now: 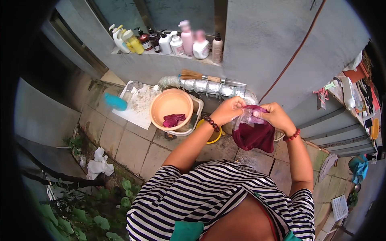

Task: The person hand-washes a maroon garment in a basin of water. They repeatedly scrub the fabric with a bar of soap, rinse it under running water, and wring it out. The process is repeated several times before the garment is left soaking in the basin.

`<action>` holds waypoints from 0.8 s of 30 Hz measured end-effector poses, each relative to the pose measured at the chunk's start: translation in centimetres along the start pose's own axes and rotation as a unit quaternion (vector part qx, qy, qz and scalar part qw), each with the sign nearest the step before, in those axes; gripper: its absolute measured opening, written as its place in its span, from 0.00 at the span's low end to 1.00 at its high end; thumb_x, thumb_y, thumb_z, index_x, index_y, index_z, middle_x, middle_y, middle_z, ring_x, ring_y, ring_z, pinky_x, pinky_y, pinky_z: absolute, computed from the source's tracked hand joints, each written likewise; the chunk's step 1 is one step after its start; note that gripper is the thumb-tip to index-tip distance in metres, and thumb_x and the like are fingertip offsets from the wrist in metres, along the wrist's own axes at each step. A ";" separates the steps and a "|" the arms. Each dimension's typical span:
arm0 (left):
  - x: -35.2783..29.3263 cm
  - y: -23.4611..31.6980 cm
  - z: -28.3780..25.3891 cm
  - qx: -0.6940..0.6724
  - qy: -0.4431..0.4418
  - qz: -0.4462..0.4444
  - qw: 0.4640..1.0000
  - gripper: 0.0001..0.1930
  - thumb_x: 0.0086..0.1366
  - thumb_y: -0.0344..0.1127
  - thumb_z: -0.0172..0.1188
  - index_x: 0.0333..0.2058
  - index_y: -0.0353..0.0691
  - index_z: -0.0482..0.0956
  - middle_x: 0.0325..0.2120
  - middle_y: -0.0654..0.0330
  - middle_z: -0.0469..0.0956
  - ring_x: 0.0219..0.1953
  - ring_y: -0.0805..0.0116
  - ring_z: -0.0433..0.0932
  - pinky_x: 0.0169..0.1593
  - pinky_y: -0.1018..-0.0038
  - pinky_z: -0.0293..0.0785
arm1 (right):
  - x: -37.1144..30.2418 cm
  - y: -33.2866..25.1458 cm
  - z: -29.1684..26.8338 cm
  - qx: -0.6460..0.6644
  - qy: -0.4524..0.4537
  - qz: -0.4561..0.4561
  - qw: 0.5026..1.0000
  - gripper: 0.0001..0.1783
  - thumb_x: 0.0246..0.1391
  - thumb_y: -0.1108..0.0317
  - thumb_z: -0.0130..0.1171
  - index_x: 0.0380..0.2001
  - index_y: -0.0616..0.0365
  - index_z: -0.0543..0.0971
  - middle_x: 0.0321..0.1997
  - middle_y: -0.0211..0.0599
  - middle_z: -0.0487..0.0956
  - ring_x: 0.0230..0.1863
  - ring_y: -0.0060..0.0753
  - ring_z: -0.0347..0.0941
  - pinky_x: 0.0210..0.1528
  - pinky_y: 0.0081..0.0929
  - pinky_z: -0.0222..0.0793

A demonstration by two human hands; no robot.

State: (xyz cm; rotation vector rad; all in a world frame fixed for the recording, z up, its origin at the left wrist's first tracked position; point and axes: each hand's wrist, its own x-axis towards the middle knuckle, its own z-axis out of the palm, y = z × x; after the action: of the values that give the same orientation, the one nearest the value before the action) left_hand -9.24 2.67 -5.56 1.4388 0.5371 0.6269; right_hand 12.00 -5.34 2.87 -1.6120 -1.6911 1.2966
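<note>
A wet-looking maroon cloth [254, 137] hangs between my two hands, its upper edge pinched from both sides. My left hand [229, 111] is closed on the cloth's left end. The fingers of my right hand [277, 117] grip its right end. Between them lies a pale, shiny patch; I cannot tell if it is suds or clear plastic. To the left, a peach basin [165, 94] holds another bunched maroon cloth [174, 120]. It rests on a white tub [200, 107]. Partly hidden below my left wrist is a yellow bucket [216, 137].
Several pump bottles [177, 44] line the window sill. A brush [199, 75] lies on a foil-wrapped pipe [201, 86] along the wall. A stained white board [136, 105] and a blurred blue object [115, 102] are at the left. Cluttered shelving [348, 94] stands right; plants [84, 217] grow lower left.
</note>
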 end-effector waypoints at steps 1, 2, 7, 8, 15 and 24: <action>-1.1 -0.1 -0.7 -0.085 -0.021 0.009 0.996 0.14 0.62 0.27 0.57 0.47 0.36 0.74 0.35 0.65 0.76 0.35 0.80 0.73 0.39 0.79 0.70 | 0.5 -0.2 0.8 0.082 0.023 -0.031 0.996 0.15 0.58 0.63 0.63 0.42 0.64 0.80 0.30 0.25 0.80 0.30 0.11 0.69 0.35 0.18 0.69; -2.1 -0.2 -1.2 -0.079 -0.030 0.002 0.996 0.13 0.65 0.31 0.58 0.47 0.36 0.74 0.36 0.66 0.76 0.37 0.81 0.72 0.41 0.80 0.70 | 1.2 -0.6 1.7 0.163 0.046 -0.061 0.984 0.13 0.60 0.63 0.62 0.41 0.63 0.80 0.30 0.23 0.79 0.30 0.12 0.69 0.35 0.17 0.69; -6.4 -1.8 -3.2 0.016 -0.072 -0.015 0.997 0.11 0.67 0.39 0.61 0.36 0.37 0.77 0.34 0.69 0.72 0.38 0.82 0.68 0.44 0.80 0.65 | 3.3 -5.3 5.9 0.321 0.177 -0.134 0.920 0.14 0.64 0.59 0.56 0.42 0.59 0.79 0.36 0.20 0.78 0.36 0.12 0.70 0.41 0.16 0.67; -7.1 -2.8 -4.1 0.041 -0.055 0.005 0.998 0.10 0.67 0.38 0.61 0.35 0.37 0.77 0.35 0.69 0.71 0.38 0.81 0.68 0.44 0.80 0.65 | 3.9 -5.8 6.4 0.320 0.198 -0.140 0.916 0.13 0.64 0.60 0.56 0.43 0.60 0.79 0.36 0.20 0.78 0.35 0.12 0.70 0.41 0.16 0.68; -10.5 -0.8 -10.7 -0.220 -0.004 0.015 0.975 0.03 0.69 0.33 0.54 0.38 0.41 0.72 0.35 0.62 0.79 0.35 0.80 0.76 0.44 0.81 0.71 | 5.4 -7.6 9.1 0.336 0.276 -0.143 0.889 0.13 0.64 0.64 0.57 0.45 0.61 0.79 0.39 0.23 0.81 0.37 0.14 0.73 0.44 0.17 0.70; -12.6 -0.2 -14.3 -0.516 0.118 0.072 0.845 0.08 0.62 0.23 0.59 0.28 0.46 0.71 0.37 0.58 0.80 0.50 0.61 0.77 0.63 0.54 0.67 | 8.1 -8.9 13.9 0.401 0.299 -0.110 0.859 0.09 0.59 0.62 0.63 0.34 0.56 0.80 0.29 0.20 0.78 0.31 0.13 0.70 0.38 0.18 0.68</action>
State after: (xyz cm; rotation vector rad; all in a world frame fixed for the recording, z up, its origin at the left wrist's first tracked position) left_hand -28.10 4.53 -7.18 0.3721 0.1926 1.0169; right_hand -5.83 -0.79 2.13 -1.0900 -0.7543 1.0160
